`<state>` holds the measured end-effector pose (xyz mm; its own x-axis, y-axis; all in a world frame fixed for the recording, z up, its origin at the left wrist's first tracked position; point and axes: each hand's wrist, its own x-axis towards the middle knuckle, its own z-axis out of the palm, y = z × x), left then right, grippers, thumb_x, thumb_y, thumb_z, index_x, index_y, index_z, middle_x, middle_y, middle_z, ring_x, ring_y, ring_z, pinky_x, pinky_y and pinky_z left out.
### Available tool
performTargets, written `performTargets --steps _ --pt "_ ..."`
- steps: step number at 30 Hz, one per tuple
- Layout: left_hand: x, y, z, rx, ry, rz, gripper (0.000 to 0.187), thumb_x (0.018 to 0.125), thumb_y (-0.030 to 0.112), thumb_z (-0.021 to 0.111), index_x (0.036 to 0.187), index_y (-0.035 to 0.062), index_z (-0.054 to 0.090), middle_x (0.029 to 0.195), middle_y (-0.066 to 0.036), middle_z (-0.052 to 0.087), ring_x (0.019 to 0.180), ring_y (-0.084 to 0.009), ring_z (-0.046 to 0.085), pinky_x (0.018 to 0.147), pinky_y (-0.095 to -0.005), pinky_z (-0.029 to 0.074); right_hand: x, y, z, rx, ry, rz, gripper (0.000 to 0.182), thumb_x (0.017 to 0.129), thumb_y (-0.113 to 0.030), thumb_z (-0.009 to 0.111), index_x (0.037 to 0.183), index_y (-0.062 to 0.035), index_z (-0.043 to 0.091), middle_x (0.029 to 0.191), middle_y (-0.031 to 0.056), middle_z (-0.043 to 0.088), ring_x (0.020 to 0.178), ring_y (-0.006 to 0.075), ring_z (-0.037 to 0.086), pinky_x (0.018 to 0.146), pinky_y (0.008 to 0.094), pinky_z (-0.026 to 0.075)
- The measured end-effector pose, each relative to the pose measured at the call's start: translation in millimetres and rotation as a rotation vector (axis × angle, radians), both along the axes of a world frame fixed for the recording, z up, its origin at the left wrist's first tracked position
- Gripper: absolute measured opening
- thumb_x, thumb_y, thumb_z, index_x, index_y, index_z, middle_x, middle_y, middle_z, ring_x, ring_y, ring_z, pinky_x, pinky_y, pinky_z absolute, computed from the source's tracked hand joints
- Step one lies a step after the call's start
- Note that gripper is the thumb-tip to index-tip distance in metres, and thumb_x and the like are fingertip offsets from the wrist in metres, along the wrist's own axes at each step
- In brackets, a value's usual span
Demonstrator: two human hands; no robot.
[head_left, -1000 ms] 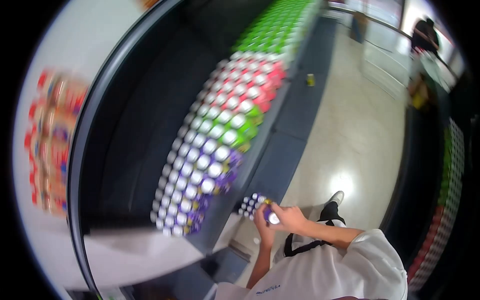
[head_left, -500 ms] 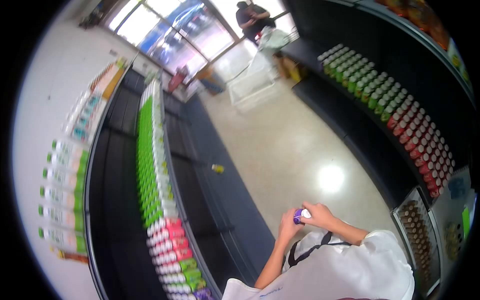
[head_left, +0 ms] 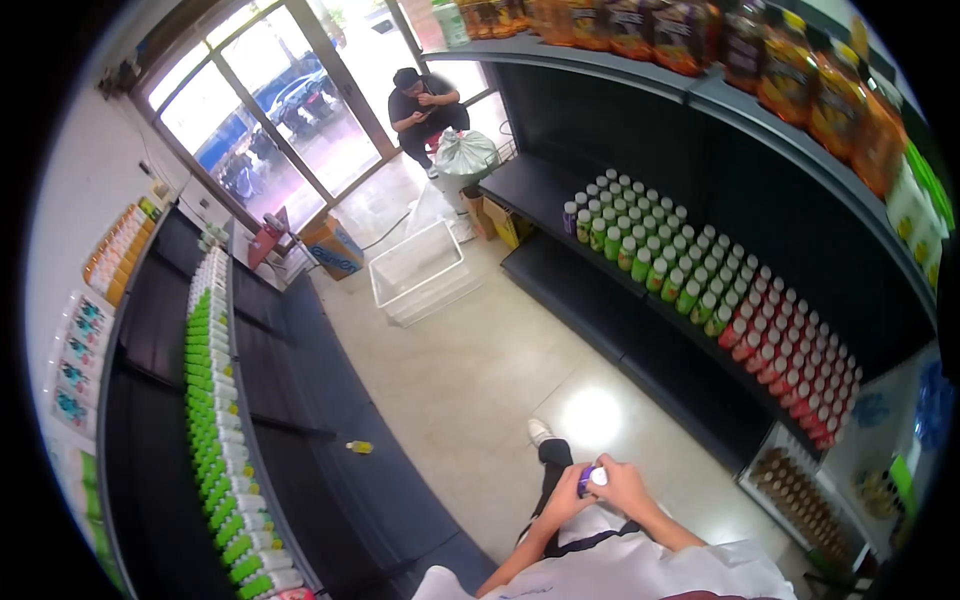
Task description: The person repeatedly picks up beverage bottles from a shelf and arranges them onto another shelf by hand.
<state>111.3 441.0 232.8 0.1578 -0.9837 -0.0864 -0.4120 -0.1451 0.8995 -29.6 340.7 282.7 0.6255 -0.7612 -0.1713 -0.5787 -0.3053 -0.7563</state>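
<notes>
the purple bottle (head_left: 586, 485), white-capped, is clamped between my left hand (head_left: 568, 487) and right hand (head_left: 624, 486), near my white shirt (head_left: 650, 572); its writing is unreadable. open floor (head_left: 470, 365) lies ahead between dark shelf bases (head_left: 325, 368) up to a white crate (head_left: 425, 262). blue lettering marks the cardboard box (head_left: 335, 248), too small to read.

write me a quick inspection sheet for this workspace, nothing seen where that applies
surface: pale, glossy floor, bright glare patch
things in hand: white-capped purple bottle
clutter: small yellow item on the low left shelf; white crate on the floor
hands: left hand and right hand, both with fingers on the bottle
cables: dark cord near the crate
surroundings: green bottles and red bottles on the right shelf; person near glass doors
</notes>
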Motion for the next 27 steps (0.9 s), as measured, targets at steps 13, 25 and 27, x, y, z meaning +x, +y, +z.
performTargets --steps 13,25,27 --pt "213.9 -223.3 40.7 -0.211 0.079 0.211 0.065 0.084 0.018 0.073 0.14 0.0033 0.043 0.137 -0.022 0.048 0.128 -0.0383 0.049 0.107 -0.0425 0.041 231.0 -255.6 59.5 -0.158 -0.002 0.123 0.039 0.07 -0.028 0.08 0.097 -0.006 0.061 0.065 0.0163 0.063 0.063 0.0309 0.068 0.058 0.0379 0.052" --pt "316.3 -415.6 39.2 -0.182 0.083 0.132 0.061 0.088 0.016 0.067 0.143 0.0074 0.043 0.14 -0.02 0.05 0.131 -0.0376 0.049 0.109 -0.0426 0.04 319.9 -450.2 65.4 -0.162 -0.07 -0.029 0.038 0.072 -0.023 0.079 0.101 -0.0043 0.061 0.072 0.015 0.066 0.067 0.0276 0.069 0.064 0.0363 0.053" --pt "333.0 -457.6 25.6 -0.22 0.011 0.162 0.063 0.087 0.014 0.068 0.144 0.0073 0.042 0.14 -0.021 0.051 0.132 -0.0387 0.048 0.11 -0.043 0.04 338.6 -498.0 46.9 -0.212 -0.119 0.02 0.038 0.072 -0.022 0.079 0.101 -0.0047 0.062 0.074 0.0161 0.067 0.068 0.0293 0.069 0.064 0.0371 0.053"
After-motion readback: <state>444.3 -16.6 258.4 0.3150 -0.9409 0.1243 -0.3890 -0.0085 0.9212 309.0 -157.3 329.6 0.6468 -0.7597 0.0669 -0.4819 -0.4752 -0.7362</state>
